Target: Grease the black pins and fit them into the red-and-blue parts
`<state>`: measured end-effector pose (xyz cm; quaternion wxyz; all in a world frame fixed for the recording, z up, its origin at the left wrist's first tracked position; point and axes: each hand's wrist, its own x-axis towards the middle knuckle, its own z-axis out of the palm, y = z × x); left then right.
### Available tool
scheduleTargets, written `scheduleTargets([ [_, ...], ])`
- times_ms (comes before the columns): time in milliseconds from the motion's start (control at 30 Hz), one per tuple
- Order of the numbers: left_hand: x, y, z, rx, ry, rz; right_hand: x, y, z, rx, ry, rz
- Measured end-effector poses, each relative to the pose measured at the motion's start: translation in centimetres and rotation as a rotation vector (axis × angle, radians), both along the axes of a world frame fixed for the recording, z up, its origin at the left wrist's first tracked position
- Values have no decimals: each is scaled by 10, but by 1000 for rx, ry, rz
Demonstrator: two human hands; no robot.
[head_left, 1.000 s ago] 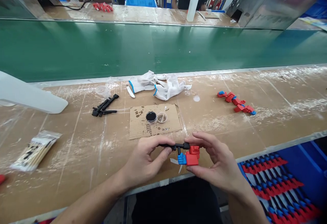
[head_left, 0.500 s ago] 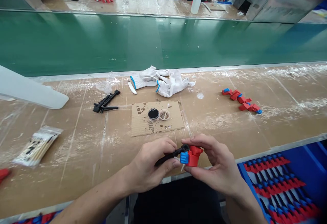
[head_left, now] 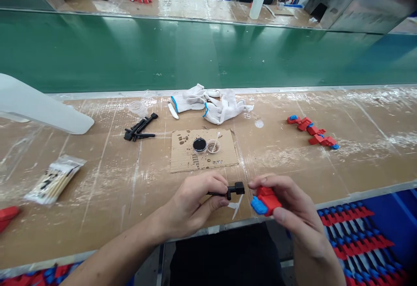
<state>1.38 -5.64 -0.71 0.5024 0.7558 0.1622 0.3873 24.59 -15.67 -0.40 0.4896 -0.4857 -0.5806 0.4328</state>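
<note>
My left hand (head_left: 192, 203) pinches a black plastic part (head_left: 235, 189) between thumb and fingers, its stubby T-shaped end sticking out to the right. My right hand (head_left: 293, 203) grips a red plastic block with a blue ribbed end (head_left: 266, 201), and the fingers cover its upper side. A small gap separates the two pieces. Just below the black part, a white sliver (head_left: 237, 206) lies on the brown cardboard-covered bench (head_left: 130, 177), touching neither hand. The far side of the block is hidden.
Ahead on the bench lie a cardboard sheet (head_left: 203, 151) with two small cups, white gloves (head_left: 211, 105), black parts (head_left: 139, 127), bagged swabs (head_left: 54, 180) and a red-and-blue row (head_left: 312, 130). A blue tray (head_left: 358, 234) sits front right. A green belt (head_left: 195, 51) runs behind.
The black part and the red-and-blue block were held together and are now apart. My right hand has moved right with the block, which has tilted.
</note>
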Motion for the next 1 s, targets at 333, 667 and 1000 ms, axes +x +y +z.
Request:
scheduleTargets([
  [333,3,-1,-3,-45,-21,-81,54,27,-47,-4,-949,-356],
  [667,-1,-8,-9,-197,104,-127,-22,6,-26,249,-168,-123],
  [1000,0,3,11,-351,402,-369,-28,14,-19,364,-138,-114],
])
